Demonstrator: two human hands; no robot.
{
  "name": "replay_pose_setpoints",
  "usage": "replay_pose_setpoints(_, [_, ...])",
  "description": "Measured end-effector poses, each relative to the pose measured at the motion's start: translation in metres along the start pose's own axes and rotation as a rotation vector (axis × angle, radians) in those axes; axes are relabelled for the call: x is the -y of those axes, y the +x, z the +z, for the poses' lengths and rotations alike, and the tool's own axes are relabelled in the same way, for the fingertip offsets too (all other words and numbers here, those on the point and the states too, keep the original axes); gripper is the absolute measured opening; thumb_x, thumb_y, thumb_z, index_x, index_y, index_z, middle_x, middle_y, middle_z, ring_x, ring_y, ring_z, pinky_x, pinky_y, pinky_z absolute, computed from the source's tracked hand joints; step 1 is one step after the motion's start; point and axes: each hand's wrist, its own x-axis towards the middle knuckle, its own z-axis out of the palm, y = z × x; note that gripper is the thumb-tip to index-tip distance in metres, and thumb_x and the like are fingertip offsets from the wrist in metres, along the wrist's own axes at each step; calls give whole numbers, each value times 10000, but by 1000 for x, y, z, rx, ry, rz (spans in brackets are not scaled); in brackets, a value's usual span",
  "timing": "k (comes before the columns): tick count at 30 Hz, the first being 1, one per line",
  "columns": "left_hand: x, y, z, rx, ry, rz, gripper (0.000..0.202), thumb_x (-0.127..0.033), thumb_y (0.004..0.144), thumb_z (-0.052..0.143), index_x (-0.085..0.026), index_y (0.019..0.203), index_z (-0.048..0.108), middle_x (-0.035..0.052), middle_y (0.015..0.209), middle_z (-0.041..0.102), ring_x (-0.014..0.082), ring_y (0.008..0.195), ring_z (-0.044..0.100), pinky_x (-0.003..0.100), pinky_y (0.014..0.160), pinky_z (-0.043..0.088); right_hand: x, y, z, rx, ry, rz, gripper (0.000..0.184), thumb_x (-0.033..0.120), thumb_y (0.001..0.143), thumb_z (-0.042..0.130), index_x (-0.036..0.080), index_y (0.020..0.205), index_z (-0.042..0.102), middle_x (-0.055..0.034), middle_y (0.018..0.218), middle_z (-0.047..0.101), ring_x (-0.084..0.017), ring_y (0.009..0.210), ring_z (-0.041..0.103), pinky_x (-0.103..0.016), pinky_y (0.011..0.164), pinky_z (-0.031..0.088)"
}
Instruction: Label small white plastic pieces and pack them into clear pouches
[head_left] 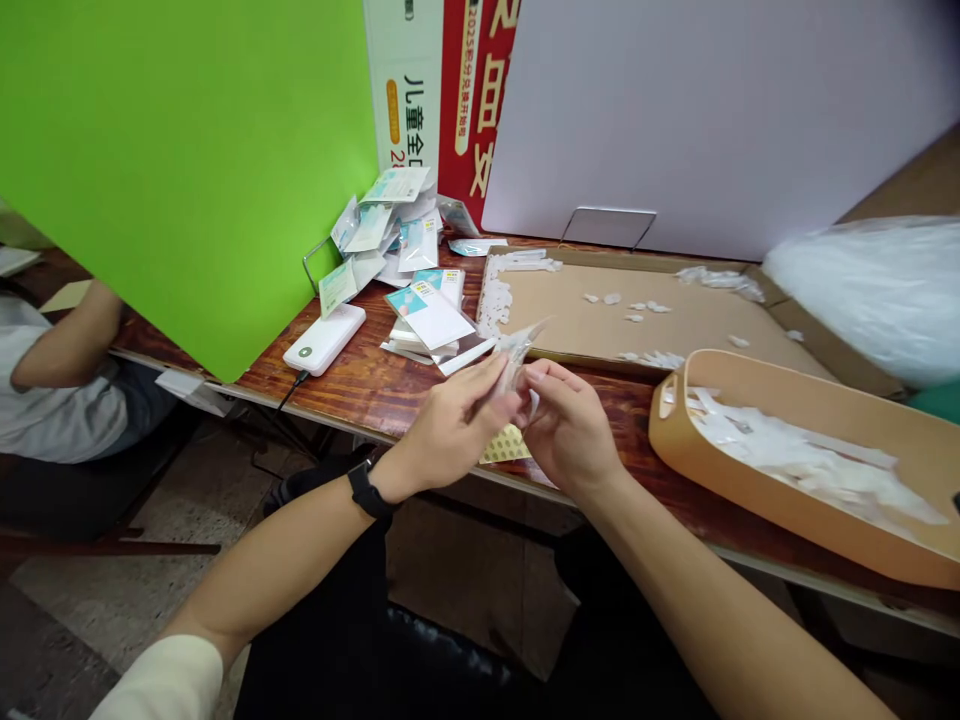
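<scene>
Head view, looking down at the near edge of a wooden table [360,385]. Both hands meet over that edge, just in front of the body.

- Left hand [457,425]: fingers curled in, thumb and fingertips pinched on a clear packet [523,350]. Black watch [365,490] on the wrist.
- Right hand [570,430]: fingers bent, closed on the lower end of the same clear packet, touching the left hand's fingertips.
- Clear packet: held between both hands, raised off the table, its top end tilted up and to the right. Contents too small to tell.
- Yellow sheet [506,447] lies on the table edge right under the hands.
- Beyond the hands: flat cardboard tray [705,320] with scattered white bits [637,305].
- Right of the hands: tan tray [750,480] holding a heap of white pieces [795,460].
- Left of the cardboard tray: loose pile of printed packets [397,240], and near it a white power bank [324,340] with a cable.
- Upright behind: green board [187,150] on the left, white board [712,110] on the right.
- Far right: a plastic bag [877,290].
- Far left: another person's arm [67,345], well apart from the hands.
</scene>
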Motion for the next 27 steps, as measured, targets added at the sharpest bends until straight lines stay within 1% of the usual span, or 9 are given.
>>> replay_pose_setpoints(2, [2,-3,1,48,134,143,763,-485,822,591,-66,1411,346,197,1432,393,284,1346,366,429,1139,295,6,-2,2,-16,-19,-4,283,360,697,686,171,575,516,32,530,469,-71,447,420,-197,436,334])
replay_pose_setpoints(3, [4,-4,2,56,192,204,786,-447,827,602,-64,1436,287,210,1441,372,281,1357,347,427,1140,299,8,-2,2,-23,-27,7,298,384,700,684,171,576,516,31,529,464,-71,440,416,-197,424,328])
replay_pose_setpoints(7, [12,-3,1,73,318,384,584,-145,924,387,-132,1474,195,168,1477,330,214,1385,301,397,1144,315,18,-1,-2,-23,-39,83,333,422,672,724,160,577,541,25,535,469,-65,423,396,-195,400,308])
replay_pose_setpoints(11, [13,0,-4,87,351,518,640,-2,866,296,-163,1477,195,121,1497,307,200,1392,283,410,1152,312,25,-1,-9,32,-125,166,361,445,684,754,148,609,563,24,517,474,-60,428,388,-190,413,284])
replay_pose_setpoints(14, [10,0,-8,64,335,562,655,27,853,278,-191,1469,227,88,1501,307,193,1386,294,415,1142,335,32,-4,-12,114,-190,160,368,451,699,758,150,618,563,17,513,487,-68,464,408,-187,435,287])
replay_pose_setpoints(16, [8,-1,-9,69,324,571,646,25,863,286,-206,1464,242,78,1498,313,194,1381,305,418,1137,343,37,-7,-11,133,-208,142,329,403,705,762,149,620,572,16,530,500,-63,471,404,-188,450,297])
replay_pose_setpoints(21, [9,3,-14,100,289,619,610,-6,887,320,-190,1463,246,104,1465,375,196,1365,338,405,1129,355,43,-9,-10,65,-200,122,211,255,700,697,150,568,570,15,500,493,-53,420,371,-198,427,286])
replay_pose_setpoints(24, [11,7,-18,161,292,610,621,-74,896,404,-196,1473,208,121,1443,407,197,1342,380,384,1106,383,43,-7,-11,-17,-180,151,152,181,663,636,151,538,556,16,470,469,-49,388,341,-196,393,249])
replay_pose_setpoints(27, [10,7,-21,212,307,603,665,-57,883,410,-252,1476,177,113,1478,350,199,1349,368,389,1095,391,43,-7,-12,-37,-154,166,131,168,658,610,148,537,563,15,464,467,-45,370,320,-201,386,237])
